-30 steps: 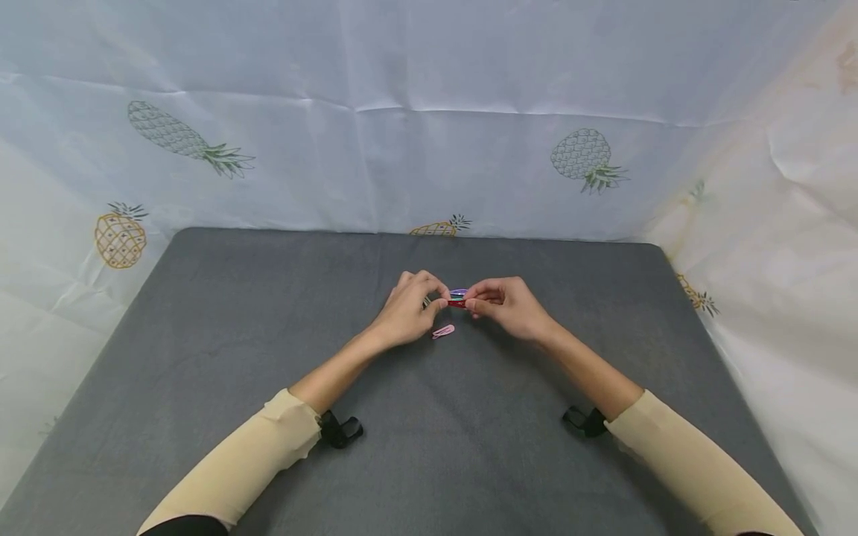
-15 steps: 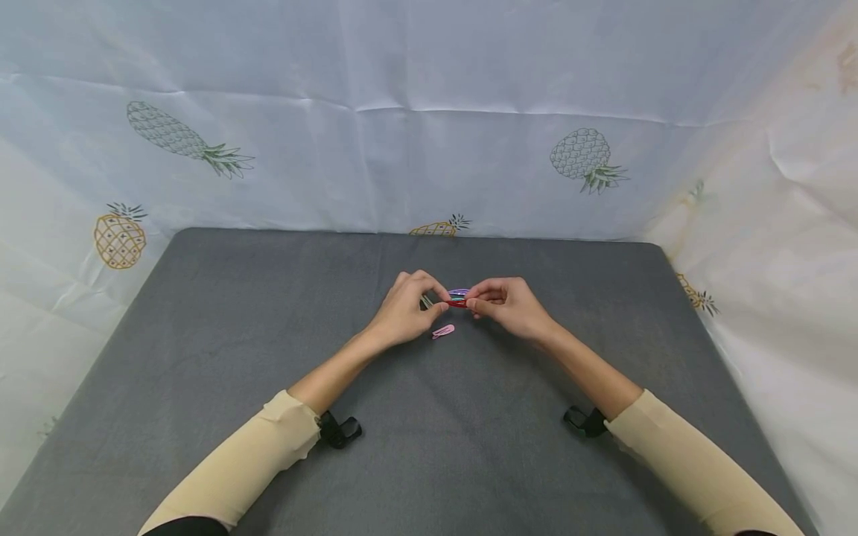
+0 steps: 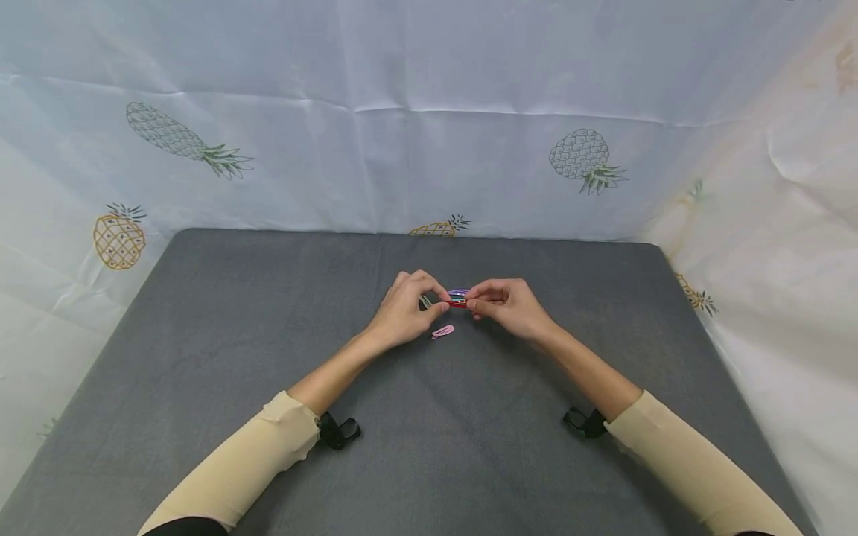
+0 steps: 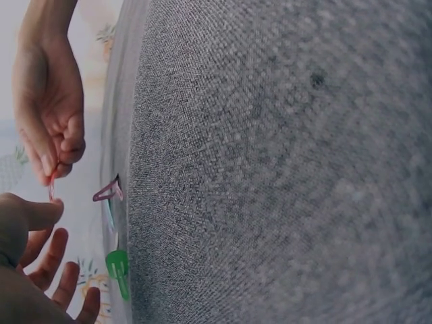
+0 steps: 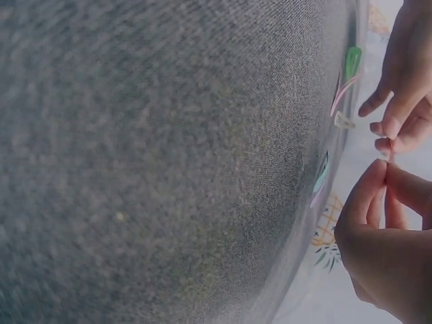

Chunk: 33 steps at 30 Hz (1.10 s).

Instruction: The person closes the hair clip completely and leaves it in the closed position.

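A thin red hair clip (image 3: pixel 458 303) is held level between both hands, above the grey table. My left hand (image 3: pixel 410 307) pinches one end between thumb and forefinger, its other fingers spread loosely in the left wrist view. My right hand (image 3: pixel 512 307) pinches the opposite end with thumb and fingertips. Only the short middle of the clip (image 4: pixel 51 187) shows between the fingertips. A pink hair clip (image 3: pixel 442 331) lies on the table just in front of the hands. Behind the red clip a purple clip (image 3: pixel 459 291) is partly hidden.
On the table (image 3: pixel 456 447) near the hands are a green clip (image 4: pixel 117 266), a teal clip (image 5: pixel 322 172) and a whitish clip (image 5: pixel 342 120). A white cloth with pineapple prints (image 3: pixel 469 171) hangs behind and beside the table. Black mounts sit at both wrists.
The hands stay in nearly the same place, both pinching the red hair clip; it appears turned slightly between the fingertips. The pink clip lies unmoved.
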Tool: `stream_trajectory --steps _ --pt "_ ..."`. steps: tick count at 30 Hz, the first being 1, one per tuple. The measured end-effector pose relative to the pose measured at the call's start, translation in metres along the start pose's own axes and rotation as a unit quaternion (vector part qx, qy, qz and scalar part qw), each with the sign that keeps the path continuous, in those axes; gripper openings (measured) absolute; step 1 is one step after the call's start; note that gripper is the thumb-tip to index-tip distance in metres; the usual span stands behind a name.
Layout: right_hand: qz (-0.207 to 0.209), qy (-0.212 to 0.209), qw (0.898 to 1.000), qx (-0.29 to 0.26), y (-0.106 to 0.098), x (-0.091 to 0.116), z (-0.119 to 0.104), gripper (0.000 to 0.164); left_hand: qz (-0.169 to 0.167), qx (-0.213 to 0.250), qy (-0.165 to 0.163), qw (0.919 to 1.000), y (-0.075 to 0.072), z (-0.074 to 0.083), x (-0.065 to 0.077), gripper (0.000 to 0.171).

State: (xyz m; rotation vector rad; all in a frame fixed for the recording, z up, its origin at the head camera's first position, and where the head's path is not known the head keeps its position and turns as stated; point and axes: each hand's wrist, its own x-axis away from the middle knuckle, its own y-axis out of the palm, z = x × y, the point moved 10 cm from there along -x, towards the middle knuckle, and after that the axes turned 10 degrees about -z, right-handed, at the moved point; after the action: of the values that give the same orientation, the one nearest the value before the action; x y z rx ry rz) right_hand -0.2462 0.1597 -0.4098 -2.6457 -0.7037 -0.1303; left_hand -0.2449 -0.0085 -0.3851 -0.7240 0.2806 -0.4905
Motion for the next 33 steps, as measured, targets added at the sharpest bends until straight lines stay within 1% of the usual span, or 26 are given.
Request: stream_trajectory --steps 7,15,20,25,30,33 --pt "-0.001 0.011 1.000 -0.011 -0.0018 0.0018 0.0013 0.024 0.000 0.000 0.003 1.0000 0.0000 -0.0003 -0.0003 0.008" --pt "-0.008 0.014 1.000 -0.015 -0.0012 0.0049 0.0017 0.027 -0.004 -0.001 0.006 1.0000 0.0013 -0.0009 -0.0001 0.008" --pt "-0.004 0.009 1.000 0.001 -0.0011 0.0058 0.0018 0.028 -0.007 -0.008 0.005 0.9999 0.0012 -0.0007 -0.0008 0.009" --pt "0.000 0.001 1.000 0.027 -0.0012 0.0049 0.0037 0.026 -0.014 -0.030 0.000 0.9995 0.0031 -0.0026 -0.0016 0.009" --pt "-0.002 0.010 0.999 0.052 -0.0006 0.0044 0.0077 0.024 -0.032 -0.047 -0.011 0.9983 0.0076 -0.0061 -0.0022 0.009" --pt "-0.005 0.014 0.998 0.063 0.0008 0.0033 0.0096 0.024 -0.035 -0.056 -0.016 0.9977 0.0087 -0.0074 -0.0028 0.008"
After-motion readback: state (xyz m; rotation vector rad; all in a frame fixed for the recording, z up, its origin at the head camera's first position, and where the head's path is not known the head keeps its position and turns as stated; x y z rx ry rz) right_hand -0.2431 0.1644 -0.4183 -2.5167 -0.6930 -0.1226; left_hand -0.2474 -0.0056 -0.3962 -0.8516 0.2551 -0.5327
